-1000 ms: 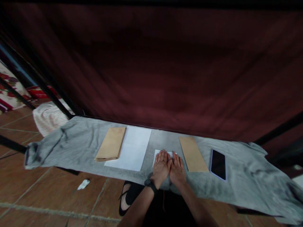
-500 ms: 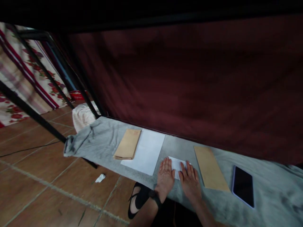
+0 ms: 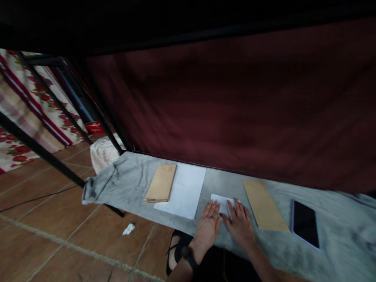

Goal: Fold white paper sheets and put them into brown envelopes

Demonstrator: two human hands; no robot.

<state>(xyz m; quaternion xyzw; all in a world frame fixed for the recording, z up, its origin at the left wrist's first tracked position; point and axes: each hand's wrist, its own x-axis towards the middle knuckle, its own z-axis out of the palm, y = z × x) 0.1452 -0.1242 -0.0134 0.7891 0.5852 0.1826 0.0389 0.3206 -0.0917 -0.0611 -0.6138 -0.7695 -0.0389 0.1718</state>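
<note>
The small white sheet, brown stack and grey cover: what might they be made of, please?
Small white sheet: probably paper, matte, flat with straight edges. Brown stack: likely kraft paper, matte, thin layered edges. Grey cover: fabric, seemingly soft, wrinkled and draped.

Small paper [image 3: 222, 200] partly under fingers [image 3: 240, 210]

My small paper [image 3: 222, 200] is white; so is the larger sheet [image 3: 189, 190] at ten o'clock from it. The paper stack [image 3: 161, 183] there and the paper strip [image 3: 265, 205] at three are tan; the phone [image 3: 305, 224] past that is black, edged lilac. My blanket [image 3: 132, 184] is grey, the curtain [image 3: 223, 113] at twelve maroon, the far cloth [image 3: 44, 96] at ten red-flowered and striped.
</note>
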